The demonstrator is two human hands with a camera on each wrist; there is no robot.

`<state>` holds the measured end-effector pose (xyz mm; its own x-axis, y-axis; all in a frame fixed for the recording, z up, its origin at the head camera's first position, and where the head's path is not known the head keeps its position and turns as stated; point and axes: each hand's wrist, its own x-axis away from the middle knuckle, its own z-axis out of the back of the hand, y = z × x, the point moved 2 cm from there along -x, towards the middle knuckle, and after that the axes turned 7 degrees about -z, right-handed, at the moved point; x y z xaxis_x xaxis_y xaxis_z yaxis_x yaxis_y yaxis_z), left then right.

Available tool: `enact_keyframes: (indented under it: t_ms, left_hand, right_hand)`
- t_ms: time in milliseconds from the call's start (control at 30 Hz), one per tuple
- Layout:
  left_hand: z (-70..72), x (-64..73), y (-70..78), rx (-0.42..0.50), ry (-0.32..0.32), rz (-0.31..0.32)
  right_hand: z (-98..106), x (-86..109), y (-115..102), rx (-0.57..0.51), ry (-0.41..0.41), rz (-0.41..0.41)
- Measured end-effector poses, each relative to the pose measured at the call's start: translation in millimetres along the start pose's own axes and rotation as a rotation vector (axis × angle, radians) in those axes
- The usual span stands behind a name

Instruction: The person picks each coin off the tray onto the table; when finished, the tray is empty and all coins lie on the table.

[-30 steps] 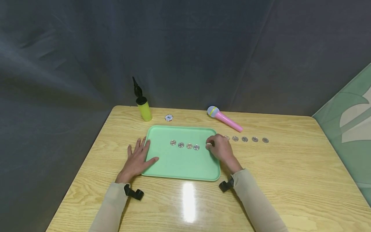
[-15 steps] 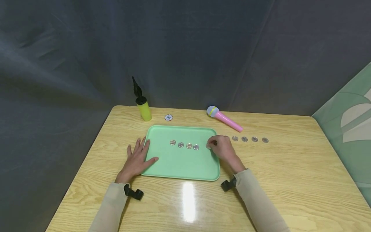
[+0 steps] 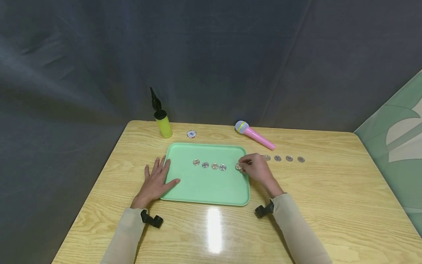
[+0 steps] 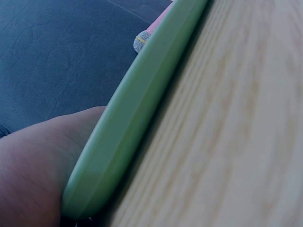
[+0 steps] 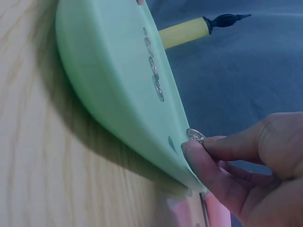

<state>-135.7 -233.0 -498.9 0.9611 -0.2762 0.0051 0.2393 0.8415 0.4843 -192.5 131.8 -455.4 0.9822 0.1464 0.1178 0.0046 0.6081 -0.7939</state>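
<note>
My right hand (image 3: pixel 257 168) pinches a silver coin (image 5: pixel 195 135) between thumb and finger. In the right wrist view this coin is tilted just above the right end of the green tray (image 3: pixel 204 190), with a small shadow under it. Several silver coins lie in a row on the tray, among them a coin (image 3: pixel 196 162) at the left end and a coin (image 3: pixel 222 167) at the right end. My left hand (image 3: pixel 155 187) rests with fingers spread over the tray's left edge; in the left wrist view the tray's side (image 4: pixel 118 127) hides its fingers.
More coins stand in a row on the wooden table (image 3: pixel 313 205) right of the tray, ending with a coin (image 3: pixel 301 159). Behind the tray are a yellow-green hand pump (image 3: pixel 165 126), a poker chip (image 3: pixel 191 134) and a pink toy microphone (image 3: pixel 258 138). A dark curtain (image 3: pixel 211 66) hangs behind.
My right hand has shifted slightly right over the tray's right end, and the pinched coin shows more. The hand now covers the nearest table coin. My left hand has stayed still.
</note>
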Motion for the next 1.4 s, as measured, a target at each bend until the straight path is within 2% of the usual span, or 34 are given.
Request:
enact_keyframes:
  t_ms: [333,533,700,1033,1400]
  left_hand:
    - [0.3,-1.1,0.9,0.002,0.006,-0.003]
    - [0.1,-1.9,-0.3,-0.001,0.007,-0.003]
    - [-0.5,-2.0,-1.4,-0.008,0.013,-0.011]
    - [-1.6,0.2,-1.4,-0.008,0.015,-0.013]
    - [-1.3,0.3,-1.4,-0.003,0.015,-0.013]
  right_hand:
    - [19,3.8,12,-0.062,0.035,-0.006]
    - [30,7.0,21,-0.099,0.024,-0.026]
    - [36,10.6,28,-0.092,0.036,-0.031]
    - [45,16.0,43,-0.074,0.011,-0.093]
    - [46,14.1,53,-0.125,-0.011,-0.144]
